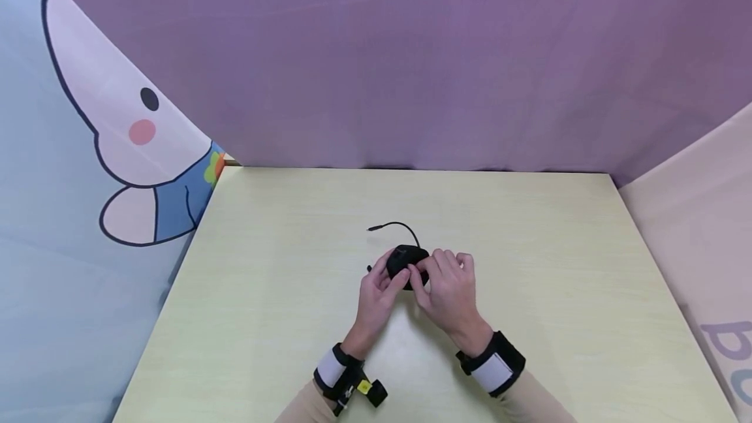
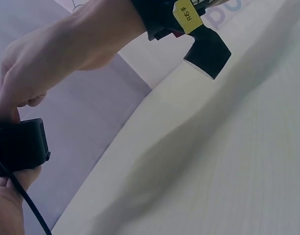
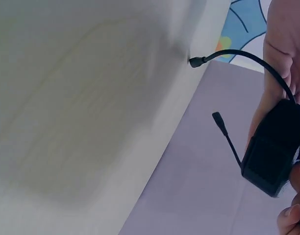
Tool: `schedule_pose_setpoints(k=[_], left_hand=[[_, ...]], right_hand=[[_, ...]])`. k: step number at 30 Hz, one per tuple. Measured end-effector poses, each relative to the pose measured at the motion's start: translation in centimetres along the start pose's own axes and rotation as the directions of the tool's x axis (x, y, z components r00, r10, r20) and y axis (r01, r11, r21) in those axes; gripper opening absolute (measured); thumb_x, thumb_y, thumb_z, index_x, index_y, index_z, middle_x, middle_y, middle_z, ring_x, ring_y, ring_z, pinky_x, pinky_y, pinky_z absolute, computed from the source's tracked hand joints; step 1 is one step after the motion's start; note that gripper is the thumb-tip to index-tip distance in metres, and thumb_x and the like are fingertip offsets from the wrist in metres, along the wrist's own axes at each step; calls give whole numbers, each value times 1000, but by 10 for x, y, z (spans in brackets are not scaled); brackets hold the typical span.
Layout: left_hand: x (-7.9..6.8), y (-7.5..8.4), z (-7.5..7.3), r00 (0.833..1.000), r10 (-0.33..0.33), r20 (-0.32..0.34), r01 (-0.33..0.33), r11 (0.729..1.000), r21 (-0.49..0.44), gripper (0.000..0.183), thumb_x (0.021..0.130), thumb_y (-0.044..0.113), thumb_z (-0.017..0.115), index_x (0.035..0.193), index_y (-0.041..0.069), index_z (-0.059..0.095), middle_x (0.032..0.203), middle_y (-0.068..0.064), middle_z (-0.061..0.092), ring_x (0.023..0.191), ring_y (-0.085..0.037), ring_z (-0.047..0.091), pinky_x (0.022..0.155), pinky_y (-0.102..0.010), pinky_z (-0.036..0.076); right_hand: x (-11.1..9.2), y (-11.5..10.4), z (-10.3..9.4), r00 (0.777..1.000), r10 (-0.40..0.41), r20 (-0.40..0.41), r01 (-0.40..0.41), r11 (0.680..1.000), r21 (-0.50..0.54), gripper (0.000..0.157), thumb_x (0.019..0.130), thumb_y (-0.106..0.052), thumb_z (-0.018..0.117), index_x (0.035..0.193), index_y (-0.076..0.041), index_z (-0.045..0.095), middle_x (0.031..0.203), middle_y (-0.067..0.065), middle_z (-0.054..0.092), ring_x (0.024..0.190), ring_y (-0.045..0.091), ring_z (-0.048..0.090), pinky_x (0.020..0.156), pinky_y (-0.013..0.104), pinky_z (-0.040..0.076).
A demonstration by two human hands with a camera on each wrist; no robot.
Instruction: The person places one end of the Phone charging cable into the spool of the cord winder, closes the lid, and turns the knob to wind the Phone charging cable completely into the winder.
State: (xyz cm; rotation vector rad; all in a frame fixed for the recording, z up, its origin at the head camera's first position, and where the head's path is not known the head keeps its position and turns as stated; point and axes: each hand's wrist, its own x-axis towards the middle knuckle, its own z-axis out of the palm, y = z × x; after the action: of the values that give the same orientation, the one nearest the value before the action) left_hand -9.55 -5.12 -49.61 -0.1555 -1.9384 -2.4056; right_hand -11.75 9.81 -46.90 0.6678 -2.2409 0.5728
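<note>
Both hands hold a small black box-like device (image 1: 407, 260) just above the table. My left hand (image 1: 376, 296) grips its left side, with the thumb along the near edge. On the other side my right hand (image 1: 451, 292) pinches the near right edge between thumb and fingertips. A short black cable (image 1: 405, 224) curves out from the device's far side to a slim plug. In the right wrist view, the device (image 3: 270, 152) shows a flat dark face, and a second, thinner lead (image 3: 227, 134) ends in a small connector. In the left wrist view, its ridged end (image 2: 43, 139) shows.
The pale wooden table (image 1: 264, 266) lies under both hands. A purple cloth (image 1: 411, 70) hangs along its back edge, a blue cartoon-printed cloth (image 1: 53, 266) at the left and a white one (image 1: 693, 227) at the right. Each wrist wears a black strap; a small camera (image 1: 376, 393) sticks out from the left one.
</note>
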Motion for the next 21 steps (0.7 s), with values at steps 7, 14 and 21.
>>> schedule_pose_setpoints(k=[7, 14, 21], left_hand=[[0, 0, 0, 1000, -6, -8, 6, 1000, 6, 50, 100, 5, 63, 146, -10, 49, 134, -32, 63, 114, -9, 68, 95, -25, 57], [0, -2, 0, 1000, -6, -6, 6, 1000, -1, 51, 100, 4, 63, 147, -10, 48, 133, -33, 63, 113, -9, 68, 94, -22, 56], [-1, -2, 1, 1000, 1, -20, -1, 1000, -3, 52, 99, 1, 63, 147, -12, 46, 133, -34, 62, 111, -7, 69, 93, -22, 57]], right_hand=[[0, -5, -1, 990, 131, 60, -136, 988, 76, 24, 91, -22, 66, 72, -7, 66, 66, 2, 56, 60, 22, 53, 74, 46, 37], [-1, -8, 1, 973, 220, 71, -228, 965, 132, 21, 87, -15, 72, 68, -9, 64, 62, 0, 56, 56, 18, 51, 72, 43, 34], [0, -12, 1, 953, 288, 89, -300, 936, 185, 22, 87, -11, 75, 68, -8, 63, 65, 0, 63, 57, 22, 58, 71, 40, 30]])
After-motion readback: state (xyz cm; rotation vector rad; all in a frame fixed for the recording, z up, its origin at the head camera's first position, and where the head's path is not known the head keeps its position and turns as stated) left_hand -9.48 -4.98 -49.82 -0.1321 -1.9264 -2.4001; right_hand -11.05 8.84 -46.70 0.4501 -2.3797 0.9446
